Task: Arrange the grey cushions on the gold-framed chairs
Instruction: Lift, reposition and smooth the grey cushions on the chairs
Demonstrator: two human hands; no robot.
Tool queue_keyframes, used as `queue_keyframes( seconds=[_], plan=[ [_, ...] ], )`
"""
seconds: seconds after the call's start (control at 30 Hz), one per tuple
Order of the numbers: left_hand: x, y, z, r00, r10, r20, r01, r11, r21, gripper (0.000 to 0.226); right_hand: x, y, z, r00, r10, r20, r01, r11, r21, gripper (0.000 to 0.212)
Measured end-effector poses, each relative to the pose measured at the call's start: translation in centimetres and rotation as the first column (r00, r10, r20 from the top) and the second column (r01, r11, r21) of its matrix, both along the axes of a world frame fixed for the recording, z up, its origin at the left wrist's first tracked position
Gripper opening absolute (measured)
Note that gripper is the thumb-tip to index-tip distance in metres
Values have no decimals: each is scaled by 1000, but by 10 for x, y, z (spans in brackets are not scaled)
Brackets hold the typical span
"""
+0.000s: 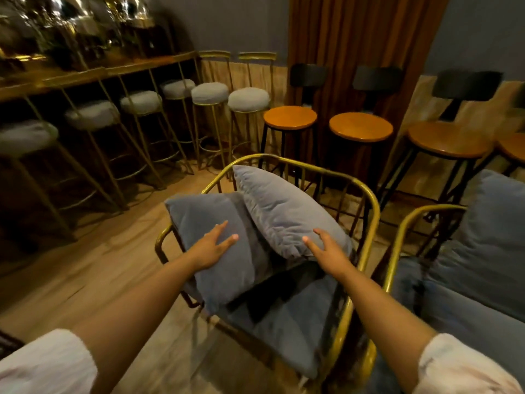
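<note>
A gold-framed chair (366, 200) stands in front of me with a grey seat pad (295, 322). Two loose grey cushions lean inside it. The left cushion (210, 223) rests over the chair's left arm, and my left hand (211, 247) lies flat on it with fingers spread. The right cushion (281, 211) leans against the curved back, overlapping the left one; my right hand (326, 250) touches its lower edge with fingers apart. A second gold-framed chair (403, 237) at the right holds a grey back cushion (494, 228).
Gold-legged bar stools with round grey tops (210, 93) line a wooden counter (93, 72) at the left. Black stools with orange wooden seats (360, 126) stand behind the chair by a brown curtain (355, 38). Wooden floor (93, 265) lies open at the left.
</note>
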State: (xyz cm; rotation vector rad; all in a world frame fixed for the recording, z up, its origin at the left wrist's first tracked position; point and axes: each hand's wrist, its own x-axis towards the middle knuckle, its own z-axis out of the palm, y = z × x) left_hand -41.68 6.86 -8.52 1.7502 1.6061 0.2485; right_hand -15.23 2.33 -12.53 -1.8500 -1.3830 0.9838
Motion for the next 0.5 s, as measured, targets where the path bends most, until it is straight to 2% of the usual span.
queue_keyframes(
  seconds=[0.13, 0.33, 0.5],
  plan=[
    [6, 59, -8, 996, -83, 18, 83, 996, -13, 68, -3, 52, -11, 997, -74, -6, 74, 996, -47, 61],
    [48, 154, -7, 982, -178, 59, 175, 983, 55, 66, 18, 136, -18, 979, -203, -27, 201, 976, -81, 64],
    [81, 229, -17, 973, -230, 21, 230, 973, 25, 69, 42, 193, -34, 946, -320, -55, 309, 939, -150, 65]
  ],
)
